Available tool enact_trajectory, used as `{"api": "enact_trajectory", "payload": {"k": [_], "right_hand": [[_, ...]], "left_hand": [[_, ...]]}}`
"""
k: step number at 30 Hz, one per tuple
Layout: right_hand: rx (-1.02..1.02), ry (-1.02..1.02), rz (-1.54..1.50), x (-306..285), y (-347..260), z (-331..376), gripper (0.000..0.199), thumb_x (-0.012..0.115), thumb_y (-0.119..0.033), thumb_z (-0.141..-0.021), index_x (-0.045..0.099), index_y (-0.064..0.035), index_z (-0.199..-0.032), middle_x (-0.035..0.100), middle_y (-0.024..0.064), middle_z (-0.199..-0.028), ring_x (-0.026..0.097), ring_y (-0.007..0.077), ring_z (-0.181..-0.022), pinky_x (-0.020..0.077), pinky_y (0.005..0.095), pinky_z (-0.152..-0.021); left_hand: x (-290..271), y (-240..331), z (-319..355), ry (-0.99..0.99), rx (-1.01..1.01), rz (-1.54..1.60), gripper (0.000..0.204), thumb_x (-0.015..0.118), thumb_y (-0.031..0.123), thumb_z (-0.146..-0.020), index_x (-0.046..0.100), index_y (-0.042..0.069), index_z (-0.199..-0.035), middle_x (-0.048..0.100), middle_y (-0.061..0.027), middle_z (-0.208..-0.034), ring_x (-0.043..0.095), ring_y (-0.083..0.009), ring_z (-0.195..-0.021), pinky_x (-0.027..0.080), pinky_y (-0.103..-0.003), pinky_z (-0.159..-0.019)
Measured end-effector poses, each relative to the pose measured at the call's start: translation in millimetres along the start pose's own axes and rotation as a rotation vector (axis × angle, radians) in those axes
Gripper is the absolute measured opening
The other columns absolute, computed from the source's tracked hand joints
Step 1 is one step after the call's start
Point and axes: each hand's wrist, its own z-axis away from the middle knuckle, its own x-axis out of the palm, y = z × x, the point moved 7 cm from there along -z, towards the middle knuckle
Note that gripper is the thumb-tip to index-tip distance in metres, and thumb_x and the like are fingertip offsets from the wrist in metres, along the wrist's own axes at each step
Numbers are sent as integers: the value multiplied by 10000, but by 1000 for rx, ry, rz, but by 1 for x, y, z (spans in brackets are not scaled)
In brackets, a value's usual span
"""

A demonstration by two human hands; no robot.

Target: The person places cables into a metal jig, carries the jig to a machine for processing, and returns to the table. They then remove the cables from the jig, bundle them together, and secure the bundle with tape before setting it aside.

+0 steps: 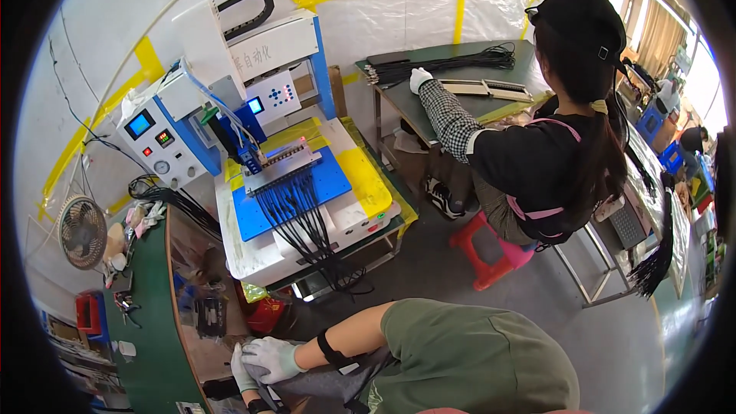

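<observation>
My right hand (274,359) wears a white glove and lies across my left hand (241,369), above my lap at the lower left. The right fingers look spread flat and hold nothing. My left hand, also gloved, is partly covered; its visible fingers lie stretched out with nothing seen in them. Dark straps circle both forearms. Beyond my hands stands a white and blue benchtop machine (280,50). On its blue plate (335,172) sits a metal fixture (282,172) with a row of black cables (300,215) hanging over the front edge. Neither hand touches the machine.
A co-worker (560,146) sits on a red stool (479,257), one gloved hand by a black cable bundle (460,60) on a green table. At left stand a fan (83,232) and a green bench (146,314). More black cables (655,253) hang at right.
</observation>
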Motion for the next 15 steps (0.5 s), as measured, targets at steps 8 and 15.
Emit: {"api": "enact_trajectory", "payload": {"k": [8, 15], "right_hand": [[-88, 136, 42, 10, -6, 0, 590, 708, -361, -664, 615, -64, -1165, 573, 186, -1226, 538, 360, -1149, 458, 467, -904], [-101, 138, 38, 10, -8, -2, 609, 705, -363, -669, 612, -56, -1187, 572, 197, -1229, 537, 366, -1157, 455, 469, -924]], "left_hand": [[38, 8, 28, 5, -22, 95, 328, 518, 360, -1018, 646, 58, -1024, 687, -111, -1008, 675, -252, -917, 556, -402, -848], [20, 5, 23, -27, 37, 78, 342, 512, 370, -1018, 635, 53, -1056, 682, -120, -1035, 671, -261, -945, 551, -405, -862]]}}
